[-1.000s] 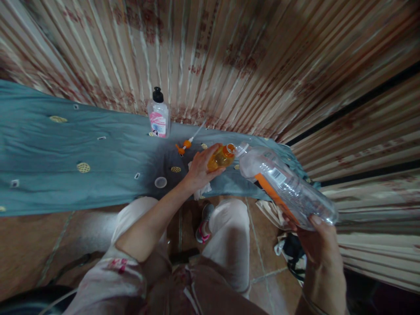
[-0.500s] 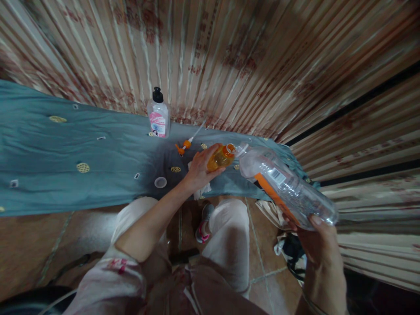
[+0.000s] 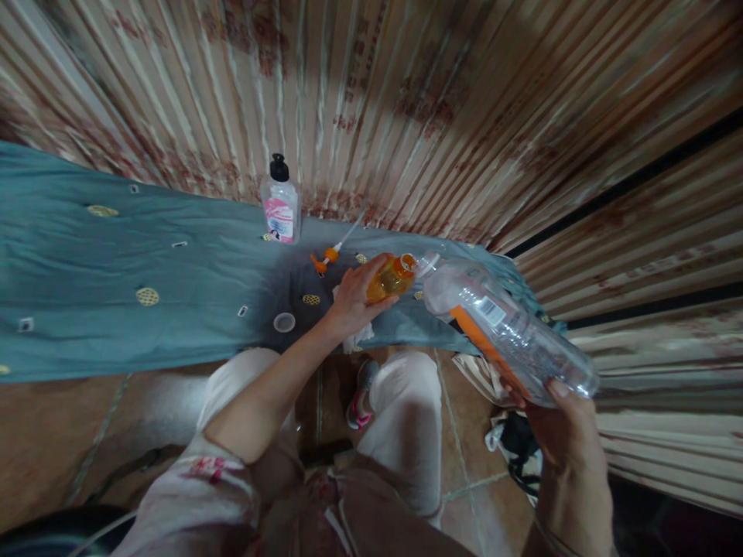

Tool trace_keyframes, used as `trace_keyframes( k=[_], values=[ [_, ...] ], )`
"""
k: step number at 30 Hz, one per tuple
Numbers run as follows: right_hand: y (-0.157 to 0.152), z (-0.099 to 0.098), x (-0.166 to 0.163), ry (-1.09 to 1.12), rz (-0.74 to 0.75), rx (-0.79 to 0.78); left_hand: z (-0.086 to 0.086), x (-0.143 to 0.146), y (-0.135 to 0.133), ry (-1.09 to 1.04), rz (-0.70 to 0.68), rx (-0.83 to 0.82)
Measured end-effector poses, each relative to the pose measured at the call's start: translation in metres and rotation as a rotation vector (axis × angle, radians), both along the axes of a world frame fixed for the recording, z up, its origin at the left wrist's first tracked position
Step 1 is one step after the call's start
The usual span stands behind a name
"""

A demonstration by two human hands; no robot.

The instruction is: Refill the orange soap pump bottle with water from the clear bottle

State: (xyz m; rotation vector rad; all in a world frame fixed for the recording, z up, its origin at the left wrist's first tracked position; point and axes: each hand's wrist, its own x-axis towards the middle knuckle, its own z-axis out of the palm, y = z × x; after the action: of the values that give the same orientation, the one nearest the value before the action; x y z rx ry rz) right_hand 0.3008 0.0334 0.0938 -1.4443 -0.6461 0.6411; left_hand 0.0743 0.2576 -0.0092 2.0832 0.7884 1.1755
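Observation:
My left hand [image 3: 352, 298] is closed round a small bottle of orange liquid [image 3: 392, 278], held over the blue-grey cloth [image 3: 116, 271]. Its open neck points right, toward the mouth of a large clear plastic bottle [image 3: 505, 329] with an orange label. My right hand [image 3: 560, 429] grips that big bottle by its base and tilts it, mouth down-left, so the two necks almost meet. A white crumpled tissue [image 3: 357, 334] lies under my left hand.
A clear pump bottle with a pink label and black cap [image 3: 280, 203] stands at the cloth's far edge. An orange pump head with its tube [image 3: 328, 255] and a small clear cap [image 3: 284, 322] lie on the cloth. Striped curtains hang behind and to the right.

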Motion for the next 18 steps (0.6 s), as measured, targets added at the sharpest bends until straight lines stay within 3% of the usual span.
trace_keyframes(
  k=[18],
  values=[
    [0.0002, 0.0003, 0.0004, -0.014, -0.007, -0.007, -0.0025, 0.0017, 0.0008, -0.002, 0.005, 0.011]
  ],
)
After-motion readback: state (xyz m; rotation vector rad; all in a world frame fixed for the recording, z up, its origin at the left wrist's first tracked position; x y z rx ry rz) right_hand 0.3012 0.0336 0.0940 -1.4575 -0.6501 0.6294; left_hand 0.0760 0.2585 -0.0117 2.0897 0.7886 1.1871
